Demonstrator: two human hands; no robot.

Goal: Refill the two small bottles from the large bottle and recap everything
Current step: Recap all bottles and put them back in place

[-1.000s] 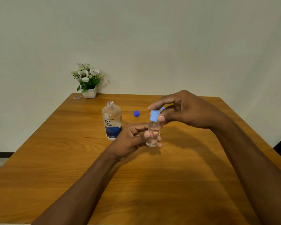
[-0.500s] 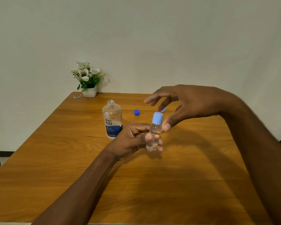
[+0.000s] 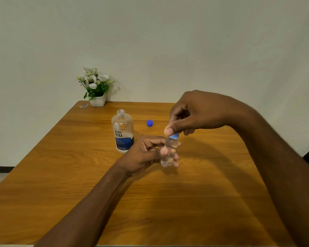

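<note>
Head view, near to far. Worktop [image 3: 150, 202]: wood.

Left hand [image 3: 144, 155] holds the small bottle [image 3: 169, 154] near the centre, just above the worktop. Its fingers [image 3: 154, 140] are curled round the lower body, with the thumb across the front.

The bottle is clear plastic with clear liquid inside. It is judged light, fairly stiff and smooth, and apt to slip if wet. A low hold on the body suits it and leaves the neck free.

Right hand [image 3: 200, 113] is above; thumb and forefinger pinch the pale cap [image 3: 174, 136] on the neck.

Beyond, to the left, the large bottle [image 3: 122, 132] stands upright and uncapped. It is judged heavier and needs a full-hand hold. The blue cap [image 3: 149, 123] lies apart from it. The second small bottle is not seen. A plant [image 3: 95, 86] stands at the far corner.
</note>
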